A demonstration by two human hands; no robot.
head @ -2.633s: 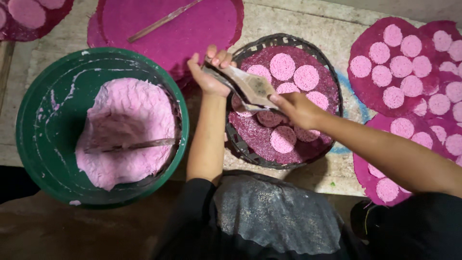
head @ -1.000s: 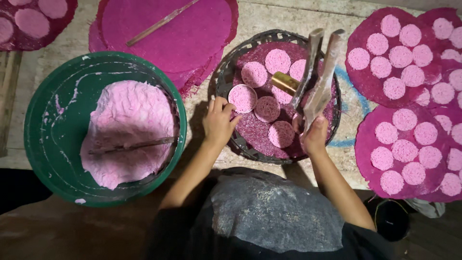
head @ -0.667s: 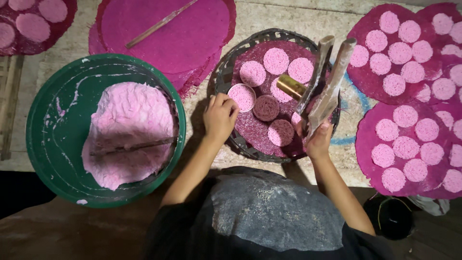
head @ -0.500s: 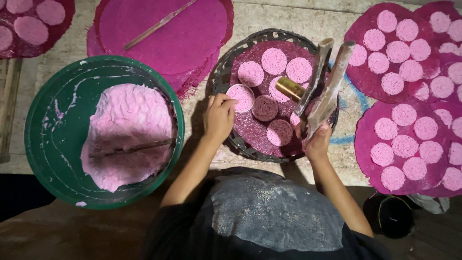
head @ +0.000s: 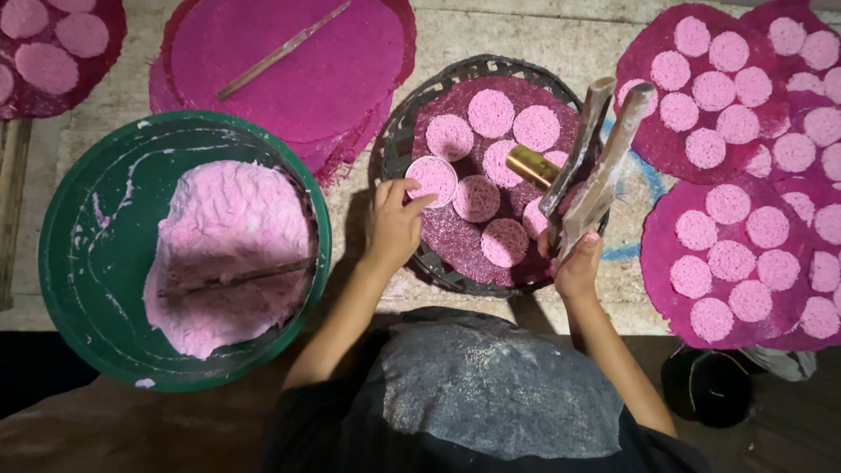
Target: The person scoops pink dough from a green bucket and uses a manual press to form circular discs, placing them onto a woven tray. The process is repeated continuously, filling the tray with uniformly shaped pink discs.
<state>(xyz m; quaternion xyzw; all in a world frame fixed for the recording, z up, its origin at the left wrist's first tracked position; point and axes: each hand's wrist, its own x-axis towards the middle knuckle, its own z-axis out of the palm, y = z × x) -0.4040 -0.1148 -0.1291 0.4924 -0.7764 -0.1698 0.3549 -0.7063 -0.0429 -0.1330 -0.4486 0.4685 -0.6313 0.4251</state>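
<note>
My left hand [head: 392,226] rests at the left edge of a round woven tray [head: 399,149], fingertips touching a pale pink round noodle cake [head: 433,180]. Several more pink round cakes [head: 491,112] lie on the dark pink mat inside the tray. My right hand [head: 578,263] grips a two-armed press tool [head: 596,158] with a brass cylinder [head: 531,165] at its end, held upright over the tray's right side.
A green basin [head: 79,254] of pink dough [head: 228,245] with a stick in it sits at the left. Round pink mats [head: 289,61] with a stick lie behind. Mats covered with pink cakes [head: 727,210] lie at right and at the far left [head: 53,44]. A dark cloth covers my lap.
The press tool was held low over the tray with both hands; now my right hand alone holds it upright. My left hand moved to the left cake on the tray.
</note>
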